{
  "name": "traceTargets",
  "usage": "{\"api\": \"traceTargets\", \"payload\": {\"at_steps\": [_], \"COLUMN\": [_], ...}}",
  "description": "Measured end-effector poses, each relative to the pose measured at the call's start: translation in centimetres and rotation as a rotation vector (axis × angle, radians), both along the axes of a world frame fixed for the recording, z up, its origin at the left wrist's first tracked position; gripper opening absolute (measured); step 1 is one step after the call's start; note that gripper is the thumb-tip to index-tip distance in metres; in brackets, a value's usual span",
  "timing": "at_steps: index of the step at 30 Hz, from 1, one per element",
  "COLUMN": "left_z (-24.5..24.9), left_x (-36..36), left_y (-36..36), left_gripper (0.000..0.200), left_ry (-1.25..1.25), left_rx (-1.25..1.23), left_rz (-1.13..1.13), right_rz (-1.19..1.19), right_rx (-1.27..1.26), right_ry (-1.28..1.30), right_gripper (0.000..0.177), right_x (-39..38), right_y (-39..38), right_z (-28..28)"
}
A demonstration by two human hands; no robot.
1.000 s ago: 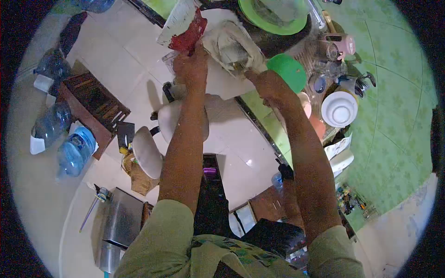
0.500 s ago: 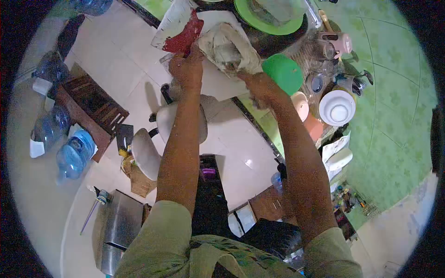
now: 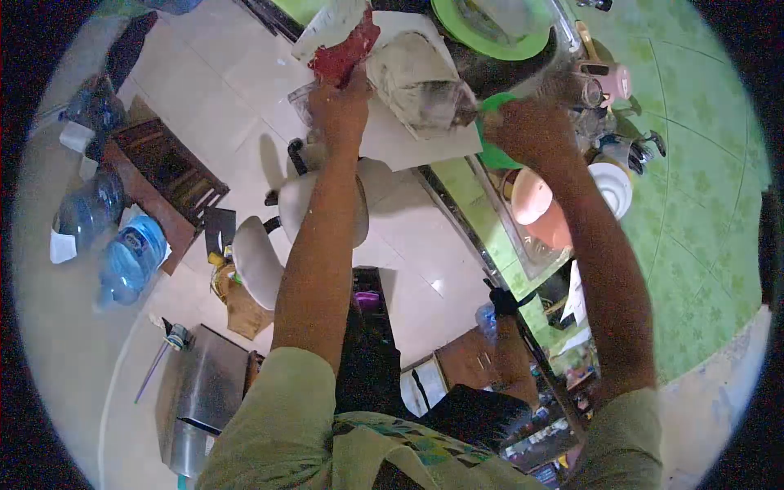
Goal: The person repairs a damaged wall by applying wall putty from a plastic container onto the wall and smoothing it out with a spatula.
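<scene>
"While your left hand (image 3: 339, 114) is wrapped around the lower end of the red-and-white piece (image 3: 345, 53), what lies between your hands?"

"You have the pale, soiled object (image 3: 400, 77) there, over a white sheet (image 3: 392, 147), just right of that piece."

"And your right hand (image 3: 535, 135)?"

"You've got its fingers curled in, overlapping the green dish (image 3: 494, 153) and near the peach bowl (image 3: 531, 198); I can't tell whether they hold anything."

Red-and-white item (image 3: 345, 55), lime-green basin (image 3: 495, 52), leaf-patterned green tiles (image 3: 702, 180), pink mug (image 3: 619, 82)
</scene>
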State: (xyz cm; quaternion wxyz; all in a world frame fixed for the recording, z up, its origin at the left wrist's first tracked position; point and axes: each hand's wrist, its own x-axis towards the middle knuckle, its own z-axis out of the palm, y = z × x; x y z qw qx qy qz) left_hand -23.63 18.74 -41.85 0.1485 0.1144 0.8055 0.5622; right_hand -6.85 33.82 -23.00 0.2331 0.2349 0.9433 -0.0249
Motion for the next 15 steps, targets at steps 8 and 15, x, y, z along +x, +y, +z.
{"api": "traceTargets", "payload": {"at_steps": [8,15], "left_z": [1.3,1.5], "left_x": [-0.5,-0.9], "left_y": [-0.1,-0.3], "left_gripper": [0.021,0.021], "left_ry": [-0.050,-0.014], "left_rx": [-0.042,-0.050], "left_rz": [-0.095,-0.172], "right_rz": [0.434,0.739], "right_rx": [0.302,0.373], "right_ry": [-0.083,0.040], "right_gripper": [0.011,0.009], "right_x": [-4.4,-4.9], "right_y": [3.3,3.2], "right_z": [6.7,1.4]}}
